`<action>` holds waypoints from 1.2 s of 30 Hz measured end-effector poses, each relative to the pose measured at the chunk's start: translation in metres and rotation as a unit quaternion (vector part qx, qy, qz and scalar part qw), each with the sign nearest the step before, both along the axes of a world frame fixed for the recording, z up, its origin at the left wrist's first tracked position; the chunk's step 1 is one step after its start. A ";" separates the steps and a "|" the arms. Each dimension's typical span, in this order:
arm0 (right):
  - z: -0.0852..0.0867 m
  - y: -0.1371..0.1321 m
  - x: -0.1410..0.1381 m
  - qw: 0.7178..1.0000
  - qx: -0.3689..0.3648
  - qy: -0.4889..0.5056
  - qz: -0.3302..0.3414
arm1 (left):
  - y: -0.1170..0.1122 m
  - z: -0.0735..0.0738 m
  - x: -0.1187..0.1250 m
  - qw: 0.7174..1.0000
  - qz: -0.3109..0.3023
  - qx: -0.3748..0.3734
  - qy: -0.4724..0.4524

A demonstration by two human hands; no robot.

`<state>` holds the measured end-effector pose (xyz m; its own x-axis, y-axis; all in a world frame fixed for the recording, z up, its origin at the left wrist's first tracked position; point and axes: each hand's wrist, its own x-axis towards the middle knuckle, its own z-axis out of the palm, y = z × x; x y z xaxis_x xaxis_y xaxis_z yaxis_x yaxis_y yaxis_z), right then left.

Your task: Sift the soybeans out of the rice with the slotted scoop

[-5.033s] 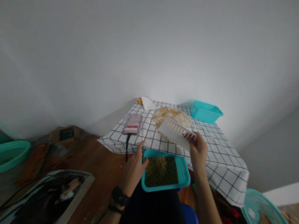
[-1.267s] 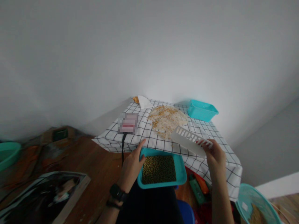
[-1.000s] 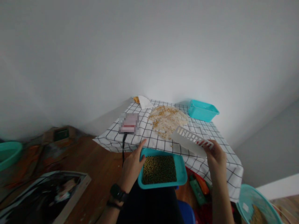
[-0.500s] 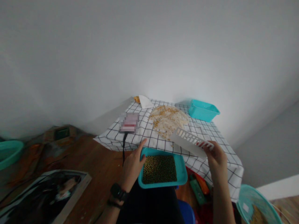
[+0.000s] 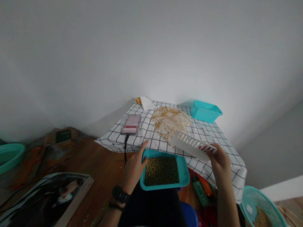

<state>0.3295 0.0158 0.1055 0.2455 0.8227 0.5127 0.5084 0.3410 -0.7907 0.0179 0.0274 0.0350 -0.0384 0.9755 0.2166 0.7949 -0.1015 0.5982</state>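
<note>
Clasping a teal tray [image 5: 184,171] by its left rim, the left hand [image 5: 133,168] has its thumb inside and index finger extended; beyond it lies an object [image 5: 131,124] blurred past reading. The tray, full of small grains [image 5: 162,171], runs lengthwise left to right. By a pale, grain-strewn heap [image 5: 169,121] on the checked cloth [image 5: 220,148], a white slotted basket [image 5: 189,146] slopes from upper left to lower right, its right end pinched in the right hand [image 5: 220,160], well apart from the left. Far right, a tub [image 5: 255,195] bears a white label [image 5: 249,208] too small to read.
</note>
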 end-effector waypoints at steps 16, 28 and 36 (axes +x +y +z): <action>0.013 -0.025 -0.009 0.998 -0.025 -0.021 0.045 | 0.000 0.001 0.000 1.000 0.004 -0.007 0.002; 0.002 0.012 -0.048 0.998 0.017 -0.061 0.012 | -0.003 0.007 0.001 1.000 0.009 -0.021 0.005; 0.000 0.061 -0.037 0.992 0.095 0.046 -0.067 | -0.001 0.000 -0.001 1.000 0.005 -0.016 -0.011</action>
